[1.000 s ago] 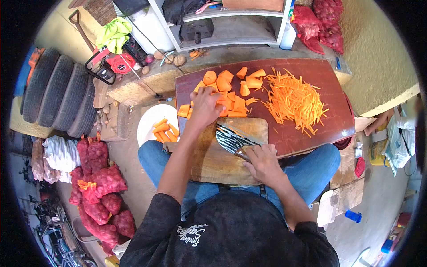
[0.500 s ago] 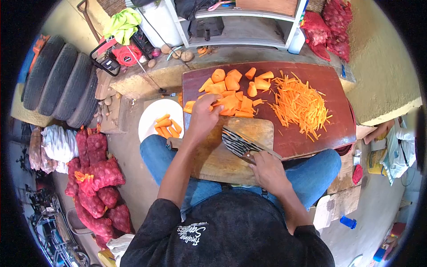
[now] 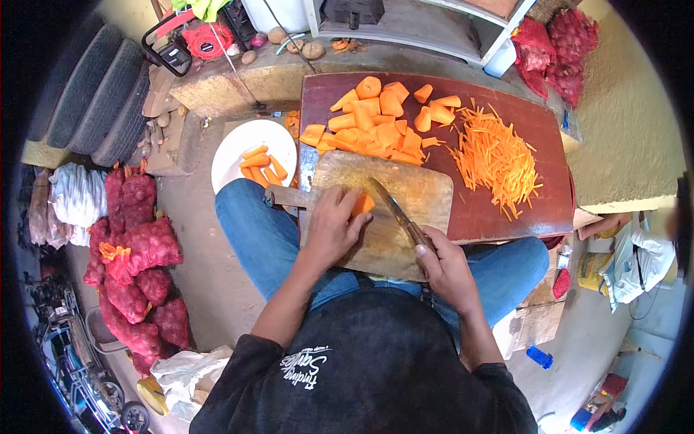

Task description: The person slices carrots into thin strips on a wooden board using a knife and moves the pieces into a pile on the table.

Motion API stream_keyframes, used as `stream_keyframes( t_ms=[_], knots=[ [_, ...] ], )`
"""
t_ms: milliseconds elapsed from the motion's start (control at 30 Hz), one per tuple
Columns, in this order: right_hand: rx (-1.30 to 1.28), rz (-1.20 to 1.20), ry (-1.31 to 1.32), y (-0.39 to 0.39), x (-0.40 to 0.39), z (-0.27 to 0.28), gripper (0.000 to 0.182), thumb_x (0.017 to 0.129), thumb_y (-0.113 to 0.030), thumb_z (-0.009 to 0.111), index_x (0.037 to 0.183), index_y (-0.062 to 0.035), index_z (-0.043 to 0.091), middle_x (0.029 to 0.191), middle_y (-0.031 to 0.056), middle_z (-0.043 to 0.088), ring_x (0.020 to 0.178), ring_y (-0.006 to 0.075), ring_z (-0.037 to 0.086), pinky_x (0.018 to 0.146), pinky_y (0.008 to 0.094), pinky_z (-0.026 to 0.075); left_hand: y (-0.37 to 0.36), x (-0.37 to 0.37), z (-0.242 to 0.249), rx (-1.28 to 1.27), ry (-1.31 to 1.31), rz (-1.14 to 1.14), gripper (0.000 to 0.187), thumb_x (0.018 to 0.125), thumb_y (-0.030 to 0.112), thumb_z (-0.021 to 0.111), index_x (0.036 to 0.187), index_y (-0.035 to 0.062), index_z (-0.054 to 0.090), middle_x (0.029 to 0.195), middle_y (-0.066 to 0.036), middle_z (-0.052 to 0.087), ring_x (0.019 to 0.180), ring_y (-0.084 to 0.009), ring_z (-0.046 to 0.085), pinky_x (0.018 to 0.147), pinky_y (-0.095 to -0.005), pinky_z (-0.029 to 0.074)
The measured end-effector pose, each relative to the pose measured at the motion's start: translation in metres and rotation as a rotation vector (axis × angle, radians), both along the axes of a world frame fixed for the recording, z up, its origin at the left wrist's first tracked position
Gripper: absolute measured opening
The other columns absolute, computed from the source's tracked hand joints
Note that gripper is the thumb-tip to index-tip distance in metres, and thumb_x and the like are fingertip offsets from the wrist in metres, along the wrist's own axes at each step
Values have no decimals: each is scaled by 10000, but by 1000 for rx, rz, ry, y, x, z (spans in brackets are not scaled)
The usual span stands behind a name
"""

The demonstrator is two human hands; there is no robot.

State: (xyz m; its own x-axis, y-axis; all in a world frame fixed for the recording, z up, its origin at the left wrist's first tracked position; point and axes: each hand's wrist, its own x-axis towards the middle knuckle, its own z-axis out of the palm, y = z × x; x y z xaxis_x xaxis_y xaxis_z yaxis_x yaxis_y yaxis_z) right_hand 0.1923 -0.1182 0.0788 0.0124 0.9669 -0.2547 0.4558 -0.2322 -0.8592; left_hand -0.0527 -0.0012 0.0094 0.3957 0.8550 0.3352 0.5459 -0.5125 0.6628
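My left hand (image 3: 334, 223) presses a piece of carrot (image 3: 363, 204) onto the wooden cutting board (image 3: 426, 195), fingers closed around it. Gripped by its handle in my right hand (image 3: 442, 262) is a knife (image 3: 392, 202), its blade edge-on above the board and a little to the right of the carrot piece. Chunks of peeled carrot (image 3: 376, 119) lie heaped on the dark red table (image 3: 499, 108) just beyond the board. To their right sits a pile of thin carrot strips (image 3: 499, 163).
A white plate (image 3: 235, 148) with several carrot pieces is left of the board. Red mesh sacks (image 3: 141, 289) lie on the floor at left, below stacked tires (image 3: 94, 94). Behind the table runs a concrete ledge (image 3: 217, 90) with a shelf (image 3: 412, 32) above.
My left hand has come back from the carrot heap to the board with a carrot piece. The knife has turned from lying flat, blade broad side up, to edge-on.
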Motion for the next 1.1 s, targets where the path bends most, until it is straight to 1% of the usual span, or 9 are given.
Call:
stream_keyframes(
  t_ms=[167,367,467,533,633,767,867,967,1100],
  knots=[
    [99,53,11,11,-13,-1,456,1122,-191,633,1518,25,570,1338,317,717,1281,455,714,1070,453,548,0,-8,-5,26,33,-34,421,880,120,882,1262,12,744,1136,-190,694,1049,-392,685,895,-467,566],
    [-18,109,13,19,-21,0,465,1128,-188,615,1540,17,552,1357,320,712,1285,476,707,1058,450,552,0,4,-26,105,-51,-3,296,868,40,844,1127,-31,721,1047,-202,625,963,-408,633,834,-500,533],
    [49,73,34,11,-19,-6,433,1129,-133,611,1530,27,576,1045,106,724,866,174,676,821,327,558,-3,5,-28,118,-24,20,291,873,38,841,1127,-31,719,1032,-198,620,942,-404,631,816,-503,531],
    [-24,33,137,4,-15,-12,428,1137,-134,604,1536,19,580,1041,61,712,816,126,634,756,288,523,-6,3,-19,105,-24,9,296,873,39,841,1135,-27,718,1022,-193,614,934,-401,626,810,-504,528],
    [-227,-48,243,-3,-10,-2,426,1119,-135,648,1514,16,593,1155,152,752,1024,185,693,915,353,547,-8,1,-12,97,-45,4,312,872,41,843,1150,-24,717,1015,-186,611,921,-397,621,803,-504,524],
    [-76,5,104,-14,-11,-5,429,1099,-134,687,1493,16,607,1210,235,778,1137,285,766,996,400,575,-9,2,-15,88,10,41,339,867,64,865,1166,-20,730,997,-180,633,907,-387,632,785,-489,523],
    [46,46,13,-15,-15,-14,437,1094,-100,676,1511,18,620,1196,115,782,1034,144,713,913,315,562,-11,2,-14,78,40,42,339,884,66,839,1186,-23,713,1027,-182,618,929,-391,619,812,-495,521],
    [12,31,54,-12,-20,-7,447,1094,-154,699,1498,9,601,1266,297,755,1214,390,769,995,414,576,-13,0,-8,67,28,30,346,887,62,834,1200,-22,714,1046,-184,628,947,-395,619,825,-488,522],
    [0,37,34,-9,-22,1,447,1094,-149,692,1500,14,599,1296,299,749,1248,411,752,1015,424,577,-16,-7,-4,71,1,-9,369,882,48,828,1226,-21,715,1076,-195,636,990,-404,616,857,-487,523]
  ],
)
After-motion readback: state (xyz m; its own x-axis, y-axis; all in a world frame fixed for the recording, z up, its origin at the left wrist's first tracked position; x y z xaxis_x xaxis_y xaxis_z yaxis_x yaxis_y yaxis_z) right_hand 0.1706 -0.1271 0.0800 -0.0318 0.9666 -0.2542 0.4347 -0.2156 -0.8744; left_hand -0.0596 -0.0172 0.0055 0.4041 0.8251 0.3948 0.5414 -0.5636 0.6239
